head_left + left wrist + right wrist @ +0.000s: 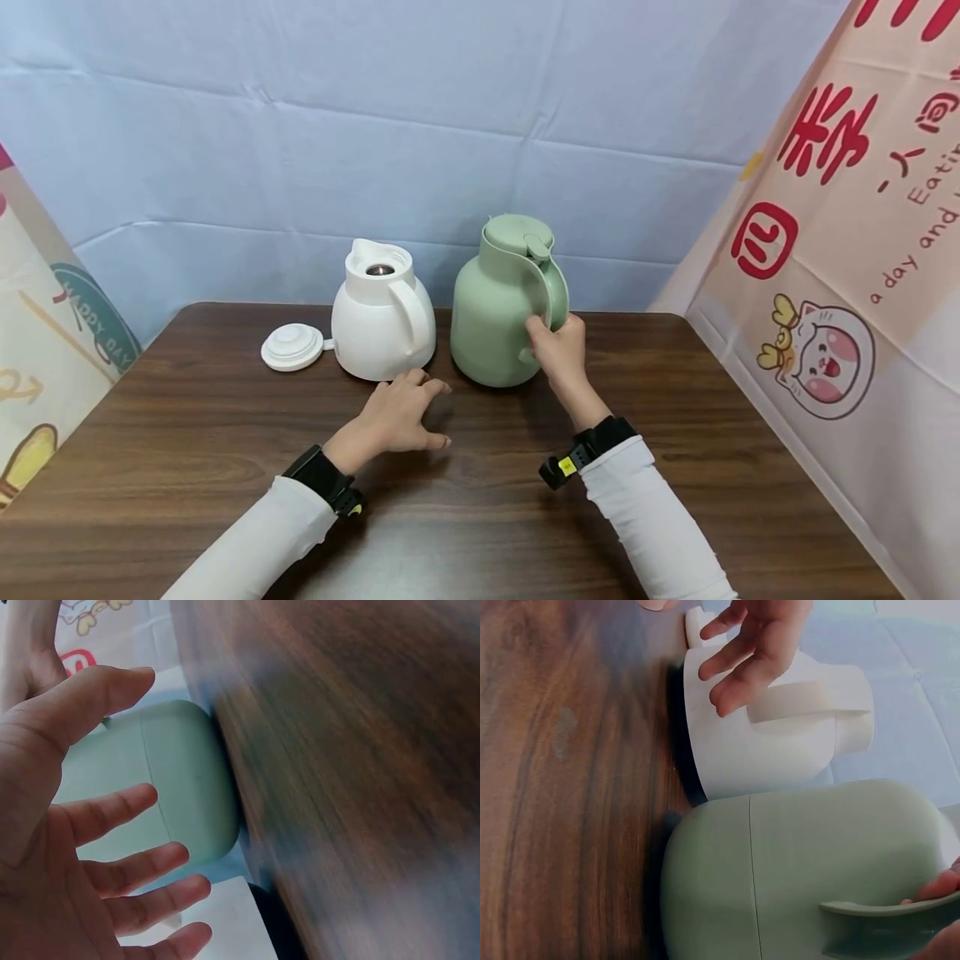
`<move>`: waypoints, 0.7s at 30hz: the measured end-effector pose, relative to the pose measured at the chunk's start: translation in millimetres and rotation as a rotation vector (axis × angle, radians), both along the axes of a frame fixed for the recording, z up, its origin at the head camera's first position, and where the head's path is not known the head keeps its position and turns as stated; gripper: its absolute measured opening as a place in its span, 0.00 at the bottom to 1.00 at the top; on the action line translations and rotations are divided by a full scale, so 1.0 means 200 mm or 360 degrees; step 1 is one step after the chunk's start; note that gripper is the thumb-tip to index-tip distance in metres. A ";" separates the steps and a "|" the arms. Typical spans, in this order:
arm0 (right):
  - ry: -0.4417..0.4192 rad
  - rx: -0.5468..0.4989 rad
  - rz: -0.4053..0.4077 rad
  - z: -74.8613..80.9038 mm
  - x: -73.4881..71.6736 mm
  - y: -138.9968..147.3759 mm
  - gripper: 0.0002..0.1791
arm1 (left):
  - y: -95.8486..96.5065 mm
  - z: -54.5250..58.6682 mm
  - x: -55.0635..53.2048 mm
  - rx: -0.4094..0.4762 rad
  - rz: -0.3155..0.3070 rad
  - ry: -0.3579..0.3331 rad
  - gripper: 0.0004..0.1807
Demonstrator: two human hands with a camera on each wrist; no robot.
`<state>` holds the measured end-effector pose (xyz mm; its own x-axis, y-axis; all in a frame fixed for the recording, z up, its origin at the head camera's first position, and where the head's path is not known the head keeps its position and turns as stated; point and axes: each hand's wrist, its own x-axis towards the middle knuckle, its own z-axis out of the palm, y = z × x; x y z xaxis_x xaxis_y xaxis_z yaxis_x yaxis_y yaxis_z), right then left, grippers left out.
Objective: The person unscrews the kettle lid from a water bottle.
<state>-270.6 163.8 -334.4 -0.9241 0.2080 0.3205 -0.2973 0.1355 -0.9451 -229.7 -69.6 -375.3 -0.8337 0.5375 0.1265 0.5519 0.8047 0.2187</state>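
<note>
A green thermos jug (491, 321) with its lid on stands upright toward the back of the table. My right hand (558, 342) grips the jug's handle (557, 292), thumb on the near side. To its left is a white thermos jug (375, 333), its mouth uncovered and showing a metal inside. My left hand (401, 412) hovers in front of the white jug, fingers spread and holding nothing. In the left wrist view the spread fingers (150, 866) overlap the green jug's body. Left of the white jug lies a round white lid (293, 345).
Both jugs stand on a dark wooden table (465, 533) near its back edge. Behind it hangs a pale blue cloth (420, 125). A printed cloth (840, 250) hangs along the right side, another (45, 333) on the left.
</note>
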 end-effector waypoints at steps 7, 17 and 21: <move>0.0037 -0.0013 0.0108 0.02 0.06 0.02 0.22 | -0.03 0.02 0.04 0.0011 -0.0024 0.0007 0.35; 0.0051 -0.0016 0.0158 0.13 0.19 0.01 0.20 | -0.08 0.03 0.10 0.0022 -0.0047 0.0038 0.33; 0.0019 -0.0028 0.0171 0.09 0.18 0.03 0.20 | -0.10 0.04 0.12 0.0019 -0.0050 0.0031 0.33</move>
